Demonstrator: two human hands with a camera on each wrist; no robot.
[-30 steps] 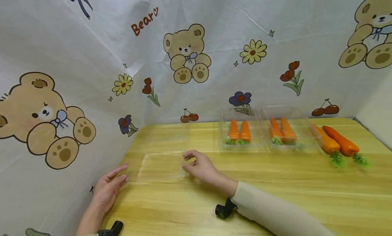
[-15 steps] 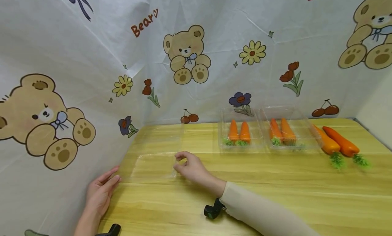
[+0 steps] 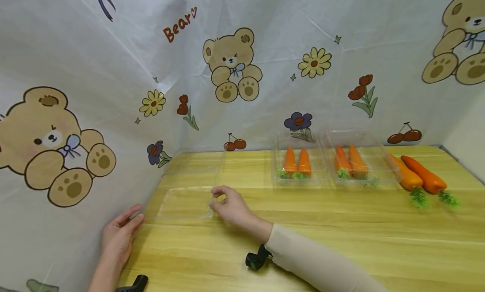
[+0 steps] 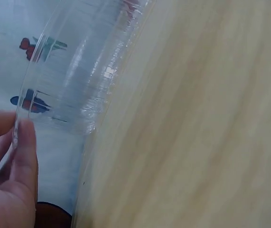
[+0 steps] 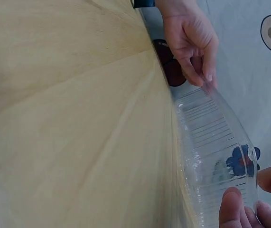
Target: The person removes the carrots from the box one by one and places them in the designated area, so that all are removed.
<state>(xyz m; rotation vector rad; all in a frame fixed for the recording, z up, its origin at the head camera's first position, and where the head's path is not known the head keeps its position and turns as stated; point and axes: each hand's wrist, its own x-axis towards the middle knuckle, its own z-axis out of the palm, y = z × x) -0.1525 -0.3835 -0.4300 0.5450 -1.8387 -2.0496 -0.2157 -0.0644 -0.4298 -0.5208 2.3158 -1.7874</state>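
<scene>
A clear plastic clamshell box (image 3: 185,203) stands on the wooden table at the left, its lid raised behind it. My left hand (image 3: 118,237) pinches the rim at the box's left corner; in the left wrist view the thumb and fingers of the left hand (image 4: 12,166) close on that rim. On the opposite side my right hand (image 3: 233,205) pinches the right rim between thumb and fingers. In the right wrist view both hands hold the near edge of the box (image 5: 211,137), which rests at the tabletop. The box's see-through walls show the table beneath.
Two more clear boxes stand at the back, a left one (image 3: 278,178) and a right one (image 3: 373,178), each holding two carrots. Two loose carrots (image 3: 424,174) lie to their right. A bear-print cloth (image 3: 265,14) hangs behind and along the left side.
Both hands and the clear box between them have moved left along the table. The left hand has gone from beside the box's corner to the far left edge of the table.
</scene>
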